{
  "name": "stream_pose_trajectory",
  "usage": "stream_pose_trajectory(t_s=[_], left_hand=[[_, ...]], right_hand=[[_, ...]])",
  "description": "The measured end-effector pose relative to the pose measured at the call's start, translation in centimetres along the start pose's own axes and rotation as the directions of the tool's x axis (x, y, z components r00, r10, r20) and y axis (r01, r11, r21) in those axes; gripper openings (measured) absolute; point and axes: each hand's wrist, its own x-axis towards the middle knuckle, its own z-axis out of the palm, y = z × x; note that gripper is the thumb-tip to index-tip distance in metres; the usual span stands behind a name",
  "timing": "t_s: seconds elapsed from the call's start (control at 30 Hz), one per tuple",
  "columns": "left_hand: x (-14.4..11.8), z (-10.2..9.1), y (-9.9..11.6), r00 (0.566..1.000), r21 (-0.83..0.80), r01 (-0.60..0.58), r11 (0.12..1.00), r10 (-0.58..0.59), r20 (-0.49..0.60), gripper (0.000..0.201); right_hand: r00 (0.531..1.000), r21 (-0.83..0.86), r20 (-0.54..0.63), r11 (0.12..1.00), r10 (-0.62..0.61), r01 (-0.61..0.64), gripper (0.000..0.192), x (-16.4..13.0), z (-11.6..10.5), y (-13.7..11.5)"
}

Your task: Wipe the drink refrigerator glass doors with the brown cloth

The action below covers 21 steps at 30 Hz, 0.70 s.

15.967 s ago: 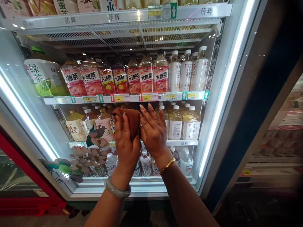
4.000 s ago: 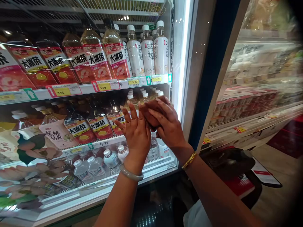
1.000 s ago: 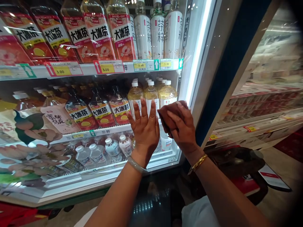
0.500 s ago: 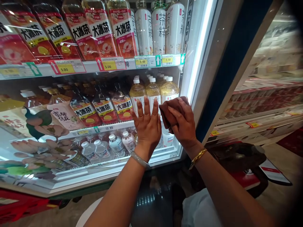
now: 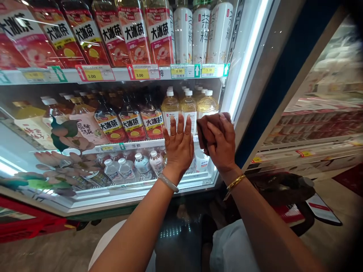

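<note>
So the right hand [image 5: 219, 145] grips a folded brown cloth [image 5: 207, 126] against the glass cooler door [image 5: 42, 158]; left hand [image 5: 178, 145] beside it lies flat, fingers spread. Door's lower stretch looks unwiped.

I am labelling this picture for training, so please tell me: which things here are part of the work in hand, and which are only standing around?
In use:
right hand
brown cloth
left hand
glass door

Only standing around:
tea bottles
water bottles
price tags
shelf
</note>
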Motion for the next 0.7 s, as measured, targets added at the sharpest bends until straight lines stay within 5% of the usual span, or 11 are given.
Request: stream_pose_trajectory(t_s=[0.17,0.37,0.57,0.7], left_hand=[[-0.2,0.2,-0.1,1.000,0.026,-0.001,1.000,0.002,-0.021,0.068],[-0.2,0.2,-0.6,0.999,0.030,-0.016,0.999,0.017,-0.028,0.070],[-0.2,-0.4,-0.9,0.997,0.076,-0.065,0.995,0.068,-0.037,0.071],[-0.4,-0.6,-1.3,0.994,0.079,-0.094,0.992,0.098,-0.052,0.076]], right_hand=[[1.000,-0.010,0.012,1.000,0.019,-0.019,0.069,1.4,0.7,-1.2],[0.991,0.005,0.109,0.997,-0.083,0.083,0.065,-0.5,0.8,-1.8],[0.999,-0.022,0.002,0.999,0.044,-0.043,0.072,1.4,0.6,-1.5],[0.999,0.009,0.039,1.000,-0.008,0.007,0.070,1.4,1.7,-2.9]])
